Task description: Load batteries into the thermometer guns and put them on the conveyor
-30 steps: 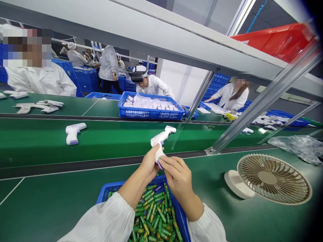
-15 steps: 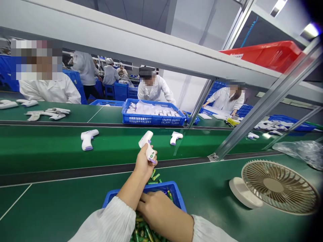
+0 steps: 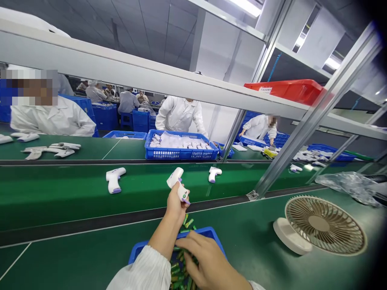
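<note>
White device (image 3: 174, 176) is gripped in left hand (image 3: 175, 201); loosely curled right hand (image 3: 208, 257), contents unclear, obscures batteries (image 3: 177, 278).

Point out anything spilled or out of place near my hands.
A few loose green batteries lie on the green tabletop, just beyond the far rim of the blue bin. They look stray because the other batteries nearby are inside it.

Left hand (image 3: 175, 202) raised, gripping; right hand (image 3: 207, 257) lower, curled.
</note>
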A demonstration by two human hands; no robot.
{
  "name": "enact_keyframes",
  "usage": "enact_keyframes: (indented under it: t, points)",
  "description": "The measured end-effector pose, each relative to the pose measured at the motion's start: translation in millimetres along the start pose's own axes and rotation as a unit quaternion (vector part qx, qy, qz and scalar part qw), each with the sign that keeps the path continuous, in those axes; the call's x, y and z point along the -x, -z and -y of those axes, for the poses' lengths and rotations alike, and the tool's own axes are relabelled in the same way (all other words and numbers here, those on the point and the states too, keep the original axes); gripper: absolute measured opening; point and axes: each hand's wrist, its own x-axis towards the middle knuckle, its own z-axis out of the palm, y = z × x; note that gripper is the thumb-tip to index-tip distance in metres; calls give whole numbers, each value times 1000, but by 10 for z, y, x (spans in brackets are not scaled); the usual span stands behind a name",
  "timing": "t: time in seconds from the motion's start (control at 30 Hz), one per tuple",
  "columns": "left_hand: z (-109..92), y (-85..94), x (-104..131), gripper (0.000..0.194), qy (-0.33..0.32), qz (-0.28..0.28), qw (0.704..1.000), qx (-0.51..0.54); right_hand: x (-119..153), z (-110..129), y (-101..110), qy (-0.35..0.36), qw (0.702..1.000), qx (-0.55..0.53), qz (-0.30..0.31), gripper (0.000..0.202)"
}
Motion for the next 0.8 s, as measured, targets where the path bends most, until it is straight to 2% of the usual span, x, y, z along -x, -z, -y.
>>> enact_keyframes:
  t: [0.17, 0.33, 0.4, 0.5, 0.8]
  points:
    - [24, -20, 30, 23, 14, 33, 999, -17, 6, -110, -4, 10, 972, -70, -222, 42]
    - [110, -71, 102, 22, 46, 93, 993, -60, -34, -190, -30, -49, 933, -108, -339, 30]
    - [147, -90, 139, 24, 54, 122, 988, -77, -42, -194, -39, -59, 921, -132, -363, 22]
    - [190, -107, 181, 27, 61, 137, 983, -102, -49, -184, -36, -69, 913, -152, -371, 14]
    - [234, -115, 200, 28, 75, 177, 972, -139, -63, -184, 14, -109, 889, -215, -388, 12]
